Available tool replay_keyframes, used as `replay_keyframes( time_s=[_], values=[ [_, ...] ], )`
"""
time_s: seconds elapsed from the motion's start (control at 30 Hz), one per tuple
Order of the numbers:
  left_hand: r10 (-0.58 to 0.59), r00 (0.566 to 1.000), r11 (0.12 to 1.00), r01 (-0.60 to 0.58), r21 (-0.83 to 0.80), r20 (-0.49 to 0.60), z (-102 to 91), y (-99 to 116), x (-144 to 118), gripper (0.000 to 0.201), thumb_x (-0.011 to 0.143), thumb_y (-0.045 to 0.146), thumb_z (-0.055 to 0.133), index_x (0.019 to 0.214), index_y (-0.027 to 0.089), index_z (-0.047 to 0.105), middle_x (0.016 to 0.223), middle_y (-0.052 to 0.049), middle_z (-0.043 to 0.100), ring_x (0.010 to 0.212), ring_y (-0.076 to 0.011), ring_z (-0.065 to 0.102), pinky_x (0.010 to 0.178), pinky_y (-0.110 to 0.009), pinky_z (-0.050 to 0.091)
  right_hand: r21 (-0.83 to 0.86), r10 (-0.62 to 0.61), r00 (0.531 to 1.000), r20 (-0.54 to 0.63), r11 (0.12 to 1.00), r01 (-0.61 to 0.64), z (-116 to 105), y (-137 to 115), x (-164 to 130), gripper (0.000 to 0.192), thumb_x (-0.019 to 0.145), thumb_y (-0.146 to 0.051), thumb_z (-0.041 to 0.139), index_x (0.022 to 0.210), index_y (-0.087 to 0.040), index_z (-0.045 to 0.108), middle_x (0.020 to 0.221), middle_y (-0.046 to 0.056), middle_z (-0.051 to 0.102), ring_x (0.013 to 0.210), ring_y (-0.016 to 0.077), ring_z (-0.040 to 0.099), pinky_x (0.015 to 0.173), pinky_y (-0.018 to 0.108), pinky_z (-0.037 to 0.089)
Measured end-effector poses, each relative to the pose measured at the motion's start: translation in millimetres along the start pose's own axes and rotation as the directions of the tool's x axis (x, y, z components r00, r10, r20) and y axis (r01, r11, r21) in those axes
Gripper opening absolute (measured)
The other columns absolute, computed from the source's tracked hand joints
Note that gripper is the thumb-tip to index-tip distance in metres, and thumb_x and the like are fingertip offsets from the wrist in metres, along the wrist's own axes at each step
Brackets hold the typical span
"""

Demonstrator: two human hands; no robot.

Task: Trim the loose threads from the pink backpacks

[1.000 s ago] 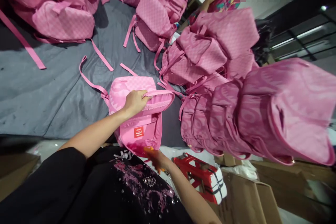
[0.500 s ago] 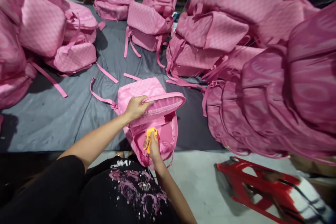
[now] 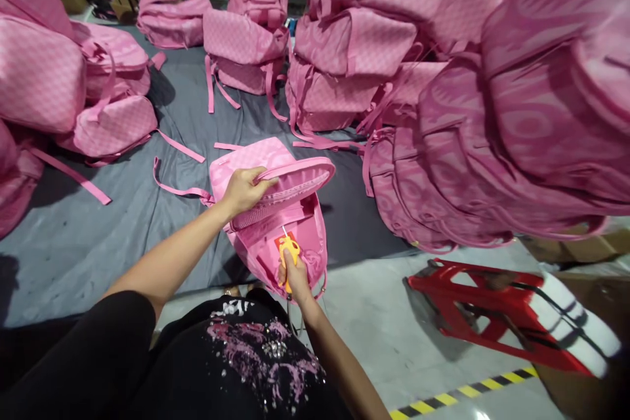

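Observation:
A pink backpack [image 3: 322,230] lies unzipped at the near edge of the cloth, its mouth facing me. My left hand [image 3: 247,189] pinches the zippered rim of its flap and holds the flap up. Inside the opening, my right hand [image 3: 295,275] is wrapped round a yellow tagging gun [image 3: 289,247]. Its thin needle points away from me, towards the backpack's inner wall. A small red patch shows beside the gun; I cannot tell what it is. One strap [image 3: 180,190] of the backpack trails left across the cloth.
Stacked pink backpacks [image 3: 354,98] stand behind, with a row of darker pink ones [image 3: 443,157] at the right and more backpacks [image 3: 115,125] at the left. Dark grey cloth [image 3: 187,111] covers the table. A red stool-like frame [image 3: 472,302] stands on the floor, near striped tape [image 3: 462,394].
The view has shifted, so the piles sit further left. The tagging gun has tilted more upright, and its needle and the red patch now show. The left hand keeps its hold on the flap.

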State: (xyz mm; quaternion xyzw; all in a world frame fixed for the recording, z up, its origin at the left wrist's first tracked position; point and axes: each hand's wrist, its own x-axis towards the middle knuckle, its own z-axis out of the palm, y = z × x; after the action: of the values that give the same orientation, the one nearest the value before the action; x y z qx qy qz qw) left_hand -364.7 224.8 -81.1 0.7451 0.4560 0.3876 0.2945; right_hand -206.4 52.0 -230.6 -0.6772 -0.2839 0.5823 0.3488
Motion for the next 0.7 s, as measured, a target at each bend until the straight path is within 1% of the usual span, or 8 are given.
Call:
replay_keyframes(
  time_s=[0.2, 0.33, 0.43, 0.5, 0.53, 0.57, 0.63, 0.7],
  values=[
    [0.066, 0.992, 0.993, -0.077, 0.095, 0.109, -4.4, 4, 6, 0.035, 0.088, 0.045, 0.056, 0.065, 0.018, 0.056, 0.054, 0.003, 0.045, 0.053, -0.0108, 0.044, 0.057, -0.024, 0.031, -0.414, 0.156, 0.978, 0.136, 0.906, -0.086, -37, -61, -6, 0.036, 0.087, -0.054, 0.057, 0.079, -0.019, 0.055, 0.046, -0.007, 0.044, 0.039, 0.01, 0.043, 0.04, 0.022, 0.038],
    [0.049, 0.995, 0.964, -0.071, 0.256, 0.092, -11.3, 14, 2, 0.026, 0.088, 0.041, 0.057, 0.08, 0.018, 0.065, 0.069, -0.004, 0.063, 0.066, -0.0172, 0.058, 0.064, -0.027, 0.038, -0.705, 0.192, 0.981, 0.03, 0.699, -0.116, -77, -126, 7, 0.027, 0.084, -0.04, 0.068, 0.08, -0.014, 0.062, 0.05, -0.004, 0.05, 0.046, 0.0102, 0.05, 0.049, 0.021, 0.04],
    [0.142, 0.989, 0.959, -0.146, 0.244, 0.034, -5.7, 30, -34, 0.025, 0.089, 0.035, 0.055, 0.104, 0.018, 0.066, 0.102, -0.012, 0.069, 0.094, -0.0249, 0.062, 0.083, -0.036, 0.044, -0.844, 0.229, 0.973, -0.039, 0.513, -0.155, -93, -161, 11, 0.026, 0.081, -0.036, 0.072, 0.072, -0.013, 0.062, 0.047, -0.001, 0.05, 0.046, 0.0137, 0.053, 0.05, 0.025, 0.042],
    [0.289, 0.921, 0.947, -0.315, 0.065, 0.261, 9.1, 42, -75, 0.027, 0.09, 0.034, 0.051, 0.11, 0.023, 0.066, 0.111, -0.011, 0.069, 0.105, -0.0256, 0.06, 0.094, -0.041, 0.044, -0.891, 0.259, 0.965, -0.034, 0.429, -0.146, -94, -173, 8, 0.027, 0.078, -0.036, 0.074, 0.069, -0.014, 0.061, 0.046, 0.001, 0.05, 0.044, 0.0161, 0.054, 0.05, 0.028, 0.043],
    [0.351, 0.817, 0.931, -0.357, -0.078, 0.458, 19.5, 45, -96, 0.027, 0.091, 0.036, 0.05, 0.111, 0.026, 0.067, 0.112, -0.009, 0.069, 0.106, -0.0243, 0.06, 0.097, -0.039, 0.044, -0.906, 0.269, 0.963, -0.024, 0.402, -0.134, -93, -177, 5, 0.028, 0.077, -0.037, 0.075, 0.068, -0.015, 0.061, 0.045, 0.001, 0.05, 0.044, 0.017, 0.054, 0.049, 0.029, 0.044],
    [0.338, 0.707, 0.939, -0.299, -0.171, 0.621, 31.2, 45, -116, 0.028, 0.091, 0.038, 0.05, 0.111, 0.027, 0.068, 0.116, -0.008, 0.069, 0.11, -0.0237, 0.06, 0.101, -0.037, 0.043, -0.916, 0.273, 0.962, -0.014, 0.382, -0.122, -91, -179, 2, 0.028, 0.077, -0.038, 0.076, 0.068, -0.015, 0.061, 0.045, 0.001, 0.05, 0.044, 0.0175, 0.054, 0.049, 0.03, 0.045],
    [0.016, 0.633, 0.999, 0.012, -0.03, 0.774, 54.4, 36, -145, 0.03, 0.091, 0.039, 0.05, 0.107, 0.024, 0.07, 0.119, -0.01, 0.068, 0.118, -0.0252, 0.058, 0.106, -0.035, 0.04, -0.929, 0.271, 0.963, -0.002, 0.357, -0.103, -88, -182, -4, 0.027, 0.076, -0.037, 0.076, 0.068, -0.016, 0.061, 0.045, 0.001, 0.05, 0.044, 0.0176, 0.054, 0.048, 0.03, 0.045],
    [-0.241, 0.619, 0.967, 0.215, 0.134, 0.748, 72.4, 17, -156, 0.038, 0.095, 0.039, 0.042, 0.114, 0.02, 0.069, 0.122, -0.013, 0.067, 0.125, -0.0283, 0.055, 0.108, -0.038, 0.039, -0.933, 0.246, 0.969, -0.007, 0.347, -0.095, -87, -183, -10, 0.026, 0.074, -0.033, 0.078, 0.066, -0.017, 0.06, 0.044, 0.0, 0.049, 0.043, 0.0166, 0.054, 0.047, 0.029, 0.045]
  ],
)
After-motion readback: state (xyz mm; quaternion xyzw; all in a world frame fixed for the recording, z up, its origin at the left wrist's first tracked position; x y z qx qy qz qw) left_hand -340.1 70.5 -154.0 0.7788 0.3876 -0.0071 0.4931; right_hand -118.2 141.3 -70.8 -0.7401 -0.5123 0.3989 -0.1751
